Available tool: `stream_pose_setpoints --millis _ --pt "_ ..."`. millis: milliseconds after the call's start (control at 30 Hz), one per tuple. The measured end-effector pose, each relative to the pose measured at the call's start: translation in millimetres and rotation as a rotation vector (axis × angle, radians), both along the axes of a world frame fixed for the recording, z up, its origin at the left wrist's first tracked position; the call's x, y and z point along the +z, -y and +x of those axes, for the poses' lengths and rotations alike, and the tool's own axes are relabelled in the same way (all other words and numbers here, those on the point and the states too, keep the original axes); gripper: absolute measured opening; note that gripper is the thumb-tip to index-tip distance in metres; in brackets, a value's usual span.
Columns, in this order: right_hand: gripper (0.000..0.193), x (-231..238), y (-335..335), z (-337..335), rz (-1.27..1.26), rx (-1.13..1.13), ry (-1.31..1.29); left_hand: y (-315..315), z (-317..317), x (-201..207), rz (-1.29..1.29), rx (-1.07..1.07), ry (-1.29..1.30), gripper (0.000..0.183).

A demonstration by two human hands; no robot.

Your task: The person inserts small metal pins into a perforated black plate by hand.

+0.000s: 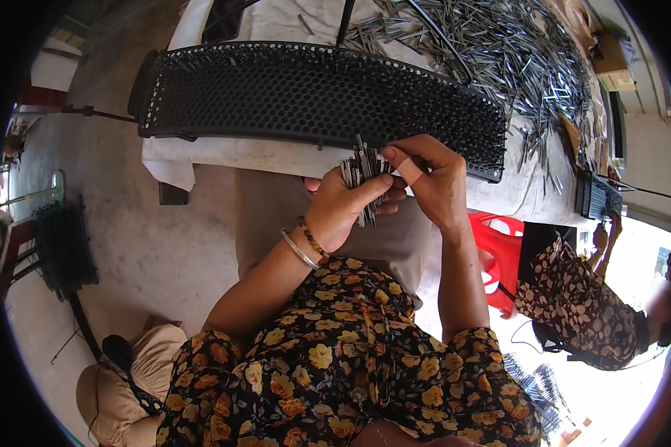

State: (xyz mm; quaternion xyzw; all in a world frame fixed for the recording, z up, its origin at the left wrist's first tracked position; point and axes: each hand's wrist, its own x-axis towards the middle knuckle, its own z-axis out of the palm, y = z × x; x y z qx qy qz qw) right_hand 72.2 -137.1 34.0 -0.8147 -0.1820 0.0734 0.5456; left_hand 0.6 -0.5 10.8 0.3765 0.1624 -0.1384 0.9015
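Observation:
My left hand (339,207) is closed round a bundle of thin metal rods (356,173), which stand roughly upright and stick out above and below the fist. Thumb and forefinger of my right hand (434,175) pinch at the bundle's right side, near the upper ends; a tan strip is wrapped round one digit. How many rods sit in that pinch is hidden. Just beyond both hands lies a long black perforated rack (276,93), full of round holes. Short rods fill many holes at its right end and along its far edge, while the middle holes look bare.
A large heap of loose rods (499,59) covers the far right of the cloth-covered table (238,153). Black bars cross behind the rack. At right, a person (581,298) works at another rack (600,195) by a red chair (497,253). Another person (130,380) sits lower left.

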Motion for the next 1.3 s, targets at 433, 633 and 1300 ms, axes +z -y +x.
stream_pose_setpoints --millis 433,633,1300 --pt "0.021 5.5 7.1 1.1 0.134 -0.09 -0.405 2.9 -2.6 -6.7 -0.079 0.02 -0.055 0.02" --pt "0.018 5.4 7.9 0.0 0.107 -0.113 -0.348 3.0 -3.8 -7.3 -0.068 -0.019 -0.026 0.02" --pt "0.011 -14.7 5.6 6.6 -0.125 -0.345 0.421 -2.1 -3.6 -10.3 -0.051 -0.059 -0.088 0.019"
